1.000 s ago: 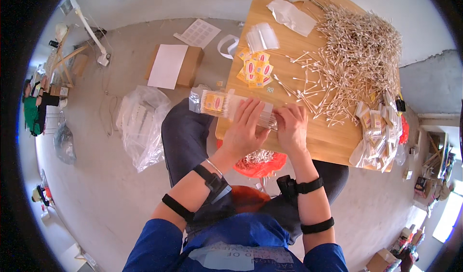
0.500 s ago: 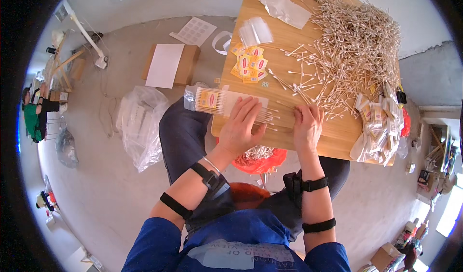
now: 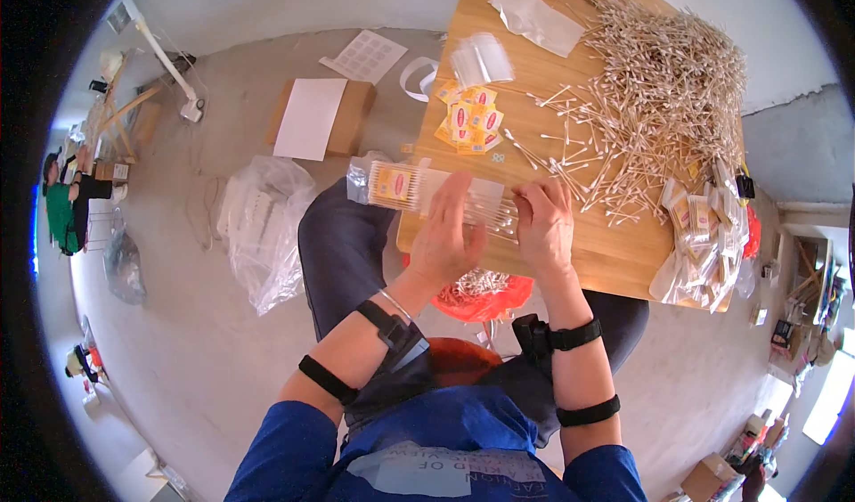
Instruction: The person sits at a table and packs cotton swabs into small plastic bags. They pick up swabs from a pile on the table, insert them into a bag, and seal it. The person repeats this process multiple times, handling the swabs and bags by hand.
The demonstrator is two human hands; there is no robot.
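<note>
A clear plastic bag of cotton swabs with a yellow label card (image 3: 394,183) lies near the table's left edge. A pale backing strip (image 3: 488,190) and a row of loose cotton swabs (image 3: 492,217) stretch rightward from its mouth. My left hand (image 3: 448,235) rests across the strip and swabs, fingers extended and thumb apart. Close to the swabs' right ends is my right hand (image 3: 545,226), its fingertips pinched together on a cotton swab, mostly hidden by the fingers. Yellow label cards (image 3: 469,121) lie in a small heap beyond my left hand.
A large heap of cotton swabs (image 3: 663,92) covers the wooden table's (image 3: 534,65) far right. Filled packs (image 3: 704,226) pile at the right corner. Clear bags (image 3: 481,59) lie farther back. Below the front edge hangs a red bag of swabs (image 3: 485,295). A cardboard box (image 3: 356,119) stands on the floor left.
My right hand has moved left, up to the ends of the swab row. My left hand has turned more edge-on over the strip. The view has shifted slightly.
</note>
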